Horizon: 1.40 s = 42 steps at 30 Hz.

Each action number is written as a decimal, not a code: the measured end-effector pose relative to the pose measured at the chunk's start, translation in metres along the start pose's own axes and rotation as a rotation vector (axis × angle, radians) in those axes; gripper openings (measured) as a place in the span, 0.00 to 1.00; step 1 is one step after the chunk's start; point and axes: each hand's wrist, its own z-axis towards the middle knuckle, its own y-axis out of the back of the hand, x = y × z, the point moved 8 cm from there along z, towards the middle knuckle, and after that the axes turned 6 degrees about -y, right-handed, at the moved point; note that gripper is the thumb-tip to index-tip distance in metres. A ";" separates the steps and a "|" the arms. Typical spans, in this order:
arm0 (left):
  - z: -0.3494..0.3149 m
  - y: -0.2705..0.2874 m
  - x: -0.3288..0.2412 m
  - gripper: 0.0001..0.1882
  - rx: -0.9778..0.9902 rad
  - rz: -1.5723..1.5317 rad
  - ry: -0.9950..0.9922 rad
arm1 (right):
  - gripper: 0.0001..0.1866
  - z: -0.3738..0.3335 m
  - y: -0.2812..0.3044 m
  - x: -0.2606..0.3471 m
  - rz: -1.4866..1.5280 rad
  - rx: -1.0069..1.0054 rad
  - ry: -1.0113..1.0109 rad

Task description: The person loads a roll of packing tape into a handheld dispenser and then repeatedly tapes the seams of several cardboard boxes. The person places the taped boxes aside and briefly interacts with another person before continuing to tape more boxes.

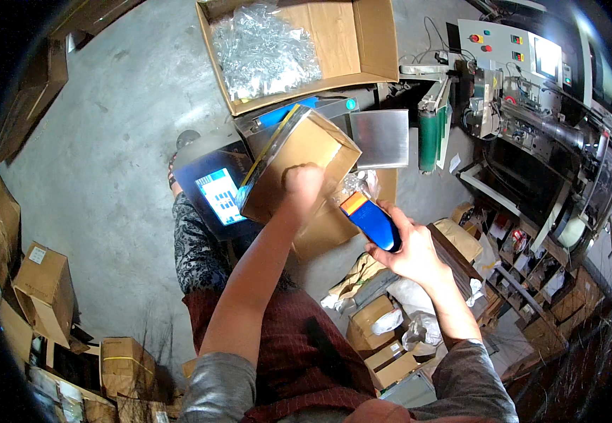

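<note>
My right hand [416,248] is closed around a blue, round-ended thing with an orange end [373,220]; its exact kind is unclear. The orange end points toward small clear plastic pieces [355,183] beside an open cardboard box [320,144]. My left hand [301,185] is at that tilted box, over its brown cardboard. Motion smears its fingers, so I cannot make out their grip. A yellow strip runs along one edge of the box. Just left of it sits a dark panel with a lit screen [222,197].
A large open carton [362,42] at the far side holds a heap of clear plastic pieces [263,53]. A metal plate [382,139] and a green roller [429,134] lie to the right, before a machine with a control panel [496,46]. Cardboard boxes [45,289] stand at left.
</note>
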 end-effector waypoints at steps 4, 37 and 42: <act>-0.036 0.021 0.000 0.17 -0.169 -0.231 -0.033 | 0.41 -0.004 -0.001 -0.020 -0.012 -0.013 -0.082; -0.146 0.197 0.013 0.19 -0.122 -0.932 -0.023 | 0.40 -0.035 0.027 0.050 0.019 0.016 0.327; -0.180 0.202 0.025 0.23 0.126 -1.410 0.140 | 0.42 -0.028 -0.002 0.068 0.094 0.014 0.416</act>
